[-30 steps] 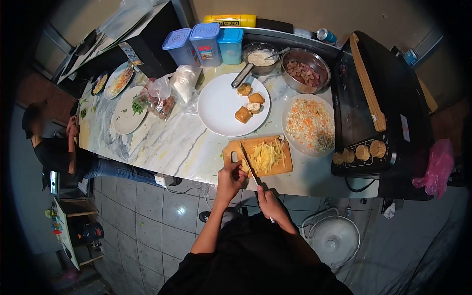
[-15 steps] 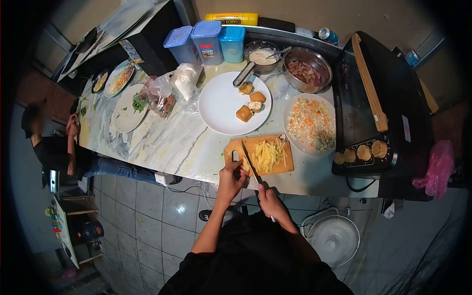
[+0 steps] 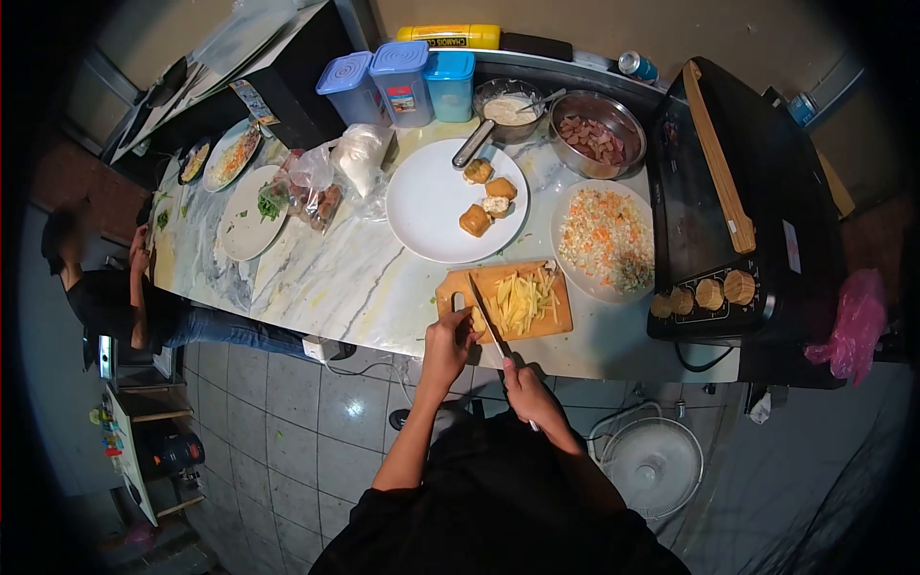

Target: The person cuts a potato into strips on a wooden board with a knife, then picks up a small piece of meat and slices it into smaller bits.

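Note:
My right hand (image 3: 529,391) is closed around the handle of a knife (image 3: 486,311), whose blade slants up and left over the wooden cutting board (image 3: 546,326). Curled at the board's near left edge, my left hand (image 3: 448,350) has its fingertips on a pale yellow vegetable piece (image 3: 477,322), left of the blade. To the right of the blade lies a heap of pale yellow strips (image 3: 522,299), which look like cut potato. The fingers partly hide the piece.
Behind the board is a white plate (image 3: 412,225) with browned, stuffed pieces. A plate of diced vegetables (image 3: 604,240), a metal bowl of meat (image 3: 594,144) and a black oven (image 3: 704,230) stand right. Plastic bags (image 3: 362,163) lie left; another person (image 3: 115,297) stands far left.
Hardly anything differs. The view has shifted very slightly, while both hands, the knife and the strips keep nearly the same places.

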`<action>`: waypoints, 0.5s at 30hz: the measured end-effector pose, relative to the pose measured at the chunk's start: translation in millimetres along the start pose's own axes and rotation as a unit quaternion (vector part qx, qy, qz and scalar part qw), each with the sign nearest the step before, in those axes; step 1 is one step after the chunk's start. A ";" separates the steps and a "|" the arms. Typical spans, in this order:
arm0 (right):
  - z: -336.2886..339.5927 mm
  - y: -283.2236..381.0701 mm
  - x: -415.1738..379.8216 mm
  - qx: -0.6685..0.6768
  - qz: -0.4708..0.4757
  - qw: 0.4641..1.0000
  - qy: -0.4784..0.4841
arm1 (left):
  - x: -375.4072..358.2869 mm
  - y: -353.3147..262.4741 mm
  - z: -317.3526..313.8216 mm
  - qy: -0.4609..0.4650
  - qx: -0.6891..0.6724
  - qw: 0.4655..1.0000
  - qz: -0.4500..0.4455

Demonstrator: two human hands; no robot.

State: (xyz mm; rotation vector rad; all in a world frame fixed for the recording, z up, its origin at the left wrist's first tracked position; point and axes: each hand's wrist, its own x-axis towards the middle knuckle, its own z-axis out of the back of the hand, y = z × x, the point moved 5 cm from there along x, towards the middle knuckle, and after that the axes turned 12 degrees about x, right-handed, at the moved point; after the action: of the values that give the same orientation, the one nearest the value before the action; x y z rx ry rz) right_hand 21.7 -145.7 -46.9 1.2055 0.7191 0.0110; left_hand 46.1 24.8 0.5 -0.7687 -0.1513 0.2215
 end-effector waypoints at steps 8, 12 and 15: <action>-1.2 -2.7 2.3 -0.011 0.024 1.000 -0.005 | 5.3 -3.2 3.8 0.022 0.028 0.999 -0.013; -1.2 -3.0 2.3 -0.009 0.019 1.000 0.001 | 6.9 -2.9 4.1 0.015 -0.005 1.000 -0.016; 0.1 1.0 1.0 -0.004 0.006 1.000 0.009 | 9.7 -7.9 8.1 0.003 0.023 0.999 -0.041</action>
State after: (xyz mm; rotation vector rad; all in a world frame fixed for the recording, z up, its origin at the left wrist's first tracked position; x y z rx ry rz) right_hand 22.8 -145.1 -46.6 1.2026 0.7271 0.0338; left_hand 54.9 27.2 12.4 -0.7158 -0.1711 0.1452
